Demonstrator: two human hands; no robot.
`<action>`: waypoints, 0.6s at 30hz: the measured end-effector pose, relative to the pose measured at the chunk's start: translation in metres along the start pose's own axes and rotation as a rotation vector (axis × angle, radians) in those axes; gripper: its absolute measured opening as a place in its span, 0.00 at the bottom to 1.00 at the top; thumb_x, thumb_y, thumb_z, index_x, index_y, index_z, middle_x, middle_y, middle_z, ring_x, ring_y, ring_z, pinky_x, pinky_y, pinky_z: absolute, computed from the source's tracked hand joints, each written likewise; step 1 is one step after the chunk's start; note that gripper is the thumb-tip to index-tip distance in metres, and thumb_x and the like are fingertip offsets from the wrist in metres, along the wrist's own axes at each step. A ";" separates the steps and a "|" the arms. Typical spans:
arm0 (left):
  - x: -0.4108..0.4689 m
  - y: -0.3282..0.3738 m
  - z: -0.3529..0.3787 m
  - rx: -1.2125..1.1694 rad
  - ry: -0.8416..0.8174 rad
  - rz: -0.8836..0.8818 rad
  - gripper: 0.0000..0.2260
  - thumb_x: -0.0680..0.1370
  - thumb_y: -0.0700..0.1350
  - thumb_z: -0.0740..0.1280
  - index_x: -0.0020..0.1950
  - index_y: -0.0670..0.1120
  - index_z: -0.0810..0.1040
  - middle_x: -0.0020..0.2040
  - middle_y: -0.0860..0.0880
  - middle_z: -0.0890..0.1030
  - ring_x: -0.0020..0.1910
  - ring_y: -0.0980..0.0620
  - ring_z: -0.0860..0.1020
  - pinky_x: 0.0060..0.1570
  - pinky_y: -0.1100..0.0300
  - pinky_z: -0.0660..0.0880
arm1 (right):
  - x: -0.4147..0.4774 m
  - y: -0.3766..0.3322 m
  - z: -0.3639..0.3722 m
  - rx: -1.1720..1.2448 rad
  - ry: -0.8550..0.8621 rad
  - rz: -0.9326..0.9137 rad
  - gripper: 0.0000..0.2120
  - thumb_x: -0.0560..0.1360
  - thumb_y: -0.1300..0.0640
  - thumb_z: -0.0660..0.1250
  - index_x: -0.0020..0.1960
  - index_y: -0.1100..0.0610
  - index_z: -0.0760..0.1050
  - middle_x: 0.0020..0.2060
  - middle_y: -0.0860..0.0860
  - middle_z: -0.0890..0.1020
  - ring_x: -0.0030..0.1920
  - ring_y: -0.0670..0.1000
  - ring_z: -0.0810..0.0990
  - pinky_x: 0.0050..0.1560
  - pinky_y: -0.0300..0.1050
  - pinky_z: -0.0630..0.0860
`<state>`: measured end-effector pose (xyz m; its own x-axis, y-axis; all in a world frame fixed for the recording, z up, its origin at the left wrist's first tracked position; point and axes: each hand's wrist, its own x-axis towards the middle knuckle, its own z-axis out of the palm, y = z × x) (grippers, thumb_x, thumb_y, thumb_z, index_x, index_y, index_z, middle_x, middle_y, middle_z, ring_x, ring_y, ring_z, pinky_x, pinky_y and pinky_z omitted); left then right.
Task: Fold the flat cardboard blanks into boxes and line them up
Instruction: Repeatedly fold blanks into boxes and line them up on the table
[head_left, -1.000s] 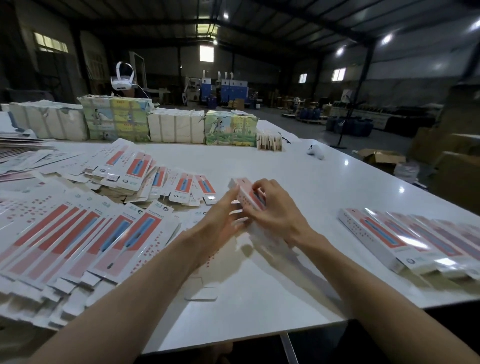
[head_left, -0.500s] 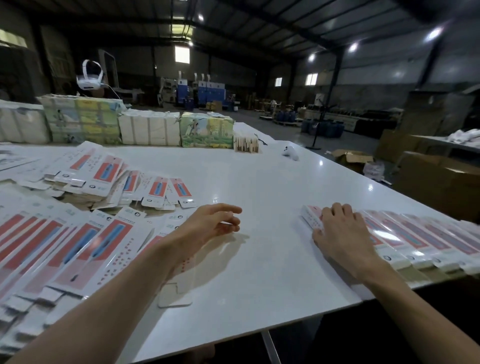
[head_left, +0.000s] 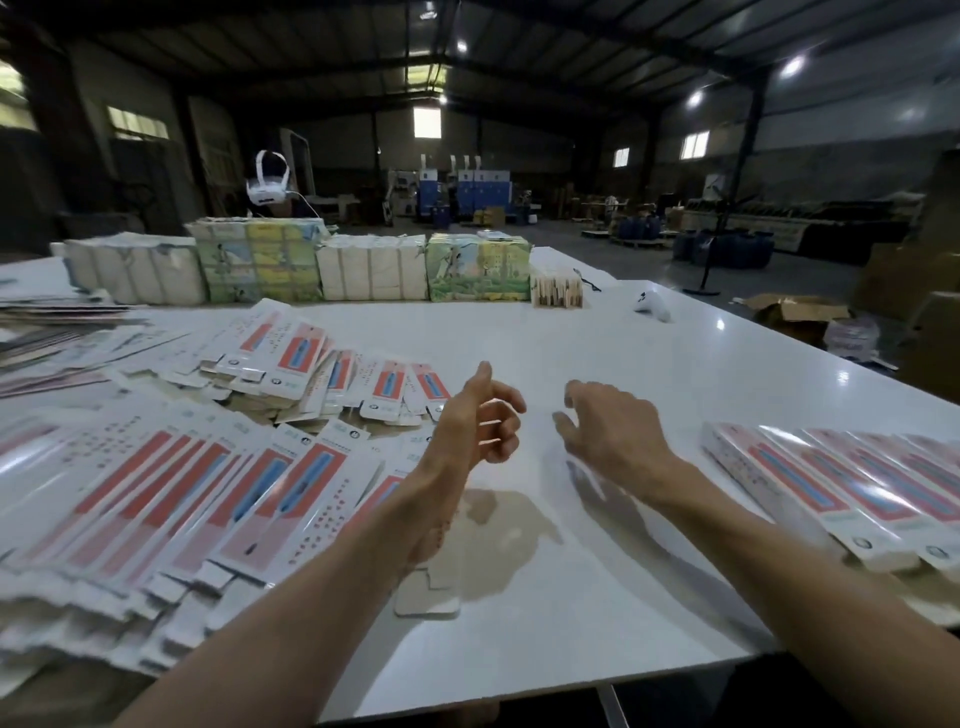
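Flat blanks (head_left: 208, 493) fanned in overlapping heaps left of left hand (head_left: 478, 421); one loose blank (head_left: 426, 597) under left forearm. Folded boxes (head_left: 831, 483) lined side by side right of right hand (head_left: 608, 431). Both hands empty, fingers loosely curled, above white surface (head_left: 597, 343). Wrapped bundles (head_left: 363, 265) in row beyond hands.

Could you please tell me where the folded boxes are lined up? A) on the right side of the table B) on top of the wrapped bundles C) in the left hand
A: the folded boxes lie side by side on the right side of the table, with the flat blanks on its left.
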<state>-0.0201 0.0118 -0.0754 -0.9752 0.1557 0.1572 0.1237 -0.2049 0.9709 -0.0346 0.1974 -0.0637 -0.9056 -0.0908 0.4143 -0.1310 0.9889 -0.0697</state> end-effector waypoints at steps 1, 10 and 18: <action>0.000 0.001 0.000 0.066 0.028 0.047 0.24 0.86 0.60 0.58 0.43 0.46 0.81 0.33 0.47 0.76 0.31 0.51 0.74 0.32 0.61 0.70 | 0.002 -0.012 0.006 0.080 0.018 -0.008 0.13 0.84 0.47 0.61 0.56 0.55 0.77 0.47 0.52 0.84 0.45 0.56 0.82 0.49 0.51 0.80; 0.001 0.042 -0.012 0.770 -0.080 0.167 0.13 0.87 0.51 0.62 0.53 0.46 0.83 0.38 0.52 0.83 0.35 0.55 0.82 0.37 0.63 0.74 | -0.004 -0.020 0.039 0.169 -0.035 -0.155 0.09 0.83 0.51 0.58 0.54 0.52 0.75 0.37 0.47 0.81 0.39 0.55 0.81 0.44 0.52 0.79; -0.063 0.091 -0.087 1.717 -0.052 -0.518 0.24 0.80 0.69 0.63 0.50 0.49 0.80 0.46 0.53 0.83 0.41 0.56 0.80 0.37 0.60 0.71 | 0.001 -0.015 0.050 0.268 -0.047 -0.134 0.08 0.82 0.51 0.59 0.50 0.49 0.77 0.38 0.45 0.80 0.43 0.53 0.79 0.43 0.48 0.73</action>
<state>0.0368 -0.1007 -0.0130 -0.9706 -0.0949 -0.2212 -0.0962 0.9954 -0.0052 -0.0535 0.1764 -0.1074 -0.8901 -0.2298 0.3935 -0.3465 0.9022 -0.2568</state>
